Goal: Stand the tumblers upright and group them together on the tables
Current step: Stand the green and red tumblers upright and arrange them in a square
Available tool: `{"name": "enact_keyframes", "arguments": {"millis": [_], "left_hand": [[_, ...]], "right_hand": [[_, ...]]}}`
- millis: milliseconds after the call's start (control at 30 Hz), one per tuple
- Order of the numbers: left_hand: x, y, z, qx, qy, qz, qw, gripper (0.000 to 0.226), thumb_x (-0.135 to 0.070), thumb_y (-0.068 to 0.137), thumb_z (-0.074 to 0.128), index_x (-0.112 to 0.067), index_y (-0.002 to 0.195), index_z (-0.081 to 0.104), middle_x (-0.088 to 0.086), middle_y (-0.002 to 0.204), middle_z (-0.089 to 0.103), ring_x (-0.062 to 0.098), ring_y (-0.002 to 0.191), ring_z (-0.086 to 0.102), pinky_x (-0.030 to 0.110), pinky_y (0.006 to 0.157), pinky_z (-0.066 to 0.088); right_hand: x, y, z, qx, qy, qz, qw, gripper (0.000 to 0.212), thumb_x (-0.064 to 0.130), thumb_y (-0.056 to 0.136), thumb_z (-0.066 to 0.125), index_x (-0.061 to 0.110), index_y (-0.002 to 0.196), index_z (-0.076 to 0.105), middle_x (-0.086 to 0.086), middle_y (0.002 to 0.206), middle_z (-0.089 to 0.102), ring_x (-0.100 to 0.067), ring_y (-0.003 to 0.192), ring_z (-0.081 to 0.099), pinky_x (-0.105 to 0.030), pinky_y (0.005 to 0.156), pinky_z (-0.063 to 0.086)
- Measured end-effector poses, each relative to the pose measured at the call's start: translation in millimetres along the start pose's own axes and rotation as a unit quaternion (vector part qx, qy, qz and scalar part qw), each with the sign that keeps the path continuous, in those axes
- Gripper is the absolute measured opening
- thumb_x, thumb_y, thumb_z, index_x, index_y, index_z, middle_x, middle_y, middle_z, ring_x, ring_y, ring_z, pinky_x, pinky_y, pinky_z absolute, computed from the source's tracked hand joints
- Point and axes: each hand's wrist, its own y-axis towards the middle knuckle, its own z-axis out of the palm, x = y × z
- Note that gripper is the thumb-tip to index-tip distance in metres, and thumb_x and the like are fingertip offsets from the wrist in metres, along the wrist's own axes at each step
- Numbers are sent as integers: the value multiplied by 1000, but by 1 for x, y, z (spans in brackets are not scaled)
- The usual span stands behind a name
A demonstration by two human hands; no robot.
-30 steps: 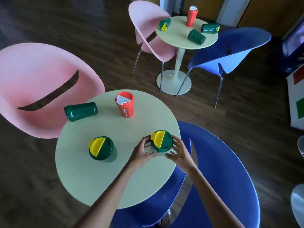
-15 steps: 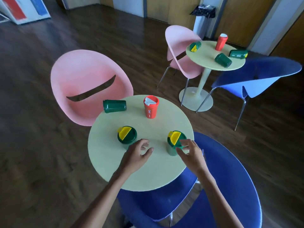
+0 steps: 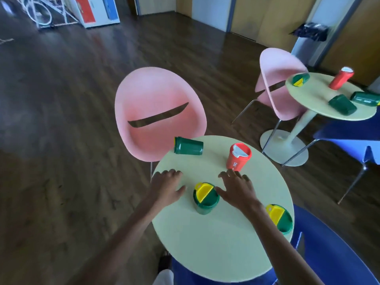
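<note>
On the near round table (image 3: 216,243) a green tumbler with a yellow lid (image 3: 205,199) stands upright between my hands. My left hand (image 3: 167,185) is open just left of it, my right hand (image 3: 236,189) open just right of it, neither touching it. A second green tumbler (image 3: 280,219) stands at the table's right edge. A red tumbler (image 3: 237,156) stands upright at the back. One green tumbler (image 3: 188,146) lies on its side at the far left. The far table (image 3: 320,103) holds an upright red tumbler (image 3: 340,78) and three green ones on their sides (image 3: 342,104).
A pink chair (image 3: 158,112) stands behind the near table and a blue chair (image 3: 333,254) at its near right. Another pink chair (image 3: 279,79) and a blue chair (image 3: 349,136) flank the far table. Dark wooden floor lies to the left.
Both hands let go of the right green tumbler and moved left and forward, now on either side of the other upright green tumbler. The view swung left.
</note>
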Motion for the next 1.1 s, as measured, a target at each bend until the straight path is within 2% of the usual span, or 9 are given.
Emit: {"name": "enact_keyframes", "arguments": {"millis": [133,233,333,433,600,733,800,900,1100], "left_hand": [[46,58,33,22,-2,12,1000,47,-49,86,47,-15,117,57,6,109,63,27,100,61,38,81,47],[71,100,55,13,-29,15,999,51,-51,82,42,-14,112,61,7,106,65,29,97,63,41,82,50],[88,132,75,-2,-142,-58,988,49,-51,77,50,-14,107,63,6,101,67,26,94,64,38,79,51],[93,145,90,34,-327,-176,928,52,-58,75,53,-14,100,64,2,98,69,18,94,64,32,80,50],[85,155,118,145,-466,-354,798,46,-58,78,62,-15,93,65,-5,91,65,14,92,61,23,77,41],[87,167,134,126,-573,-378,716,46,-68,69,59,-23,75,57,-1,79,66,15,74,65,31,73,49],[87,170,138,108,-620,-393,671,31,-51,83,63,-20,86,63,-1,84,70,9,77,68,28,71,51],[87,171,146,74,-672,-406,615,33,-41,85,64,-15,104,63,0,95,71,11,87,70,22,72,53],[87,177,152,23,-729,-420,540,39,-29,83,69,0,108,61,12,100,72,17,91,71,25,77,57]], "right_hand": [[17,76,14,24,10,10,1000,49,48,89,51,22,130,48,-2,129,52,-22,120,50,-35,97,40],[22,128,28,38,22,21,999,50,47,87,53,21,130,48,-3,128,52,-24,120,50,-37,97,39],[23,171,38,32,62,41,997,51,44,86,56,20,130,47,-3,124,55,-24,116,52,-37,94,40],[23,209,47,40,118,40,991,52,41,85,60,19,131,47,-4,125,55,-23,116,51,-37,95,37],[24,270,56,115,164,9,980,55,44,86,59,22,135,44,0,135,50,-18,126,40,-36,102,28],[26,309,67,207,224,39,951,45,42,89,56,32,131,47,1,132,56,-21,123,49,-40,103,36],[27,322,72,246,241,43,938,38,43,88,56,33,125,52,2,123,60,-20,112,55,-38,94,43],[26,333,73,270,257,32,927,39,42,89,56,28,126,53,2,122,60,-13,102,53,-28,82,39],[24,326,77,256,298,59,918,46,45,86,59,28,128,52,4,127,60,-15,114,55,-32,94,45]]}}
